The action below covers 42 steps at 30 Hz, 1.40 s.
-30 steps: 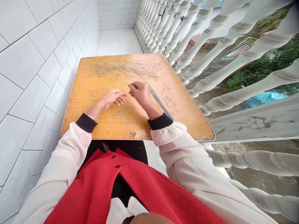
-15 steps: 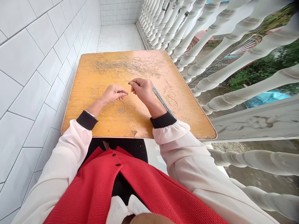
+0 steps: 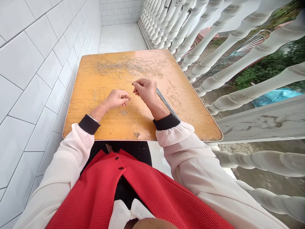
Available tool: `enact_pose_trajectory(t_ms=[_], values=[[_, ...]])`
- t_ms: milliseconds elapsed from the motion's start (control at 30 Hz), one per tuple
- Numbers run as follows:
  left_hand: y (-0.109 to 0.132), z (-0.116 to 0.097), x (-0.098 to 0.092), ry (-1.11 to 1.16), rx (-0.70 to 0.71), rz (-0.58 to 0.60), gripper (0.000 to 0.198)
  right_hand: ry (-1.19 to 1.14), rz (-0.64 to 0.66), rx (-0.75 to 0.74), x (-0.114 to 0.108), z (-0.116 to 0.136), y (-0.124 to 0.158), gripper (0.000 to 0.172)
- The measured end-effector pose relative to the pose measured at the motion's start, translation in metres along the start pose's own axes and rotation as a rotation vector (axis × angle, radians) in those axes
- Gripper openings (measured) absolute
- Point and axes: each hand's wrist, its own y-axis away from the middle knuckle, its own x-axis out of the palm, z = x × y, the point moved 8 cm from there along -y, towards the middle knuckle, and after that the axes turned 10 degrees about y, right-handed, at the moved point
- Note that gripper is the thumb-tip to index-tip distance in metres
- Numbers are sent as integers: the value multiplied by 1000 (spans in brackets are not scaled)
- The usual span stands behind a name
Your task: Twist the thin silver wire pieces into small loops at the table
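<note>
Above the middle of the table, my left hand (image 3: 116,99) is closed in a pinch on a thin wire. My right hand (image 3: 146,90), slightly higher and to the right, is pinched too, its thumb and forefinger facing the left fingertips. A fine strand shows faintly in the narrow gap between the hands; its ends are too thin to follow. Just below the left fingers lies a small greyish clump (image 3: 124,112). Beside my right wrist, partly hidden by the forearm, rests a bundle of straight grey wires (image 3: 168,103).
Tangled thin wires (image 3: 124,66) spread over the far part of the wooden table (image 3: 114,128). Loose strands (image 3: 95,95) lie left of my hands, and a looped strand (image 3: 175,99) lies to the right. A tiled wall (image 3: 38,92) is at left, a white balustrade (image 3: 221,68) at right.
My left hand has tilted and lowered slightly, and its fingers have shifted. The right hand has barely moved. The fine strand between them shows more now.
</note>
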Motion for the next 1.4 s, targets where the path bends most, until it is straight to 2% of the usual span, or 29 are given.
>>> enact_pose_trajectory(t_ms=[167,333,400,500,567,633,800,967,1133,1233,1400], values=[[2,-7,-4,-29,27,58,21,-20,79,-13,4,3,2,21],[0,0,-17,-44,-48,85,17,22,79,-19,6,2,1,22],[-2,4,-33,-42,-75,13,12,46,78,-29,6,1,1,23],[-3,4,-63,58,-70,-235,16,80,99,-65,7,3,3,24],[-1,2,-73,137,-69,-357,19,110,133,-100,9,6,7,26],[1,0,-70,191,-76,-395,20,143,165,-128,12,10,12,27],[0,-6,-57,262,-59,-398,13,190,253,-169,22,18,20,24],[-1,0,-58,389,-71,-444,24,60,288,-26,24,13,20,32],[5,2,-70,451,-115,-600,27,-181,414,158,28,14,30,40],[6,4,-76,450,-129,-646,25,-244,477,233,33,13,35,36],[5,9,-76,501,-139,-642,24,-290,536,302,44,4,38,23]])
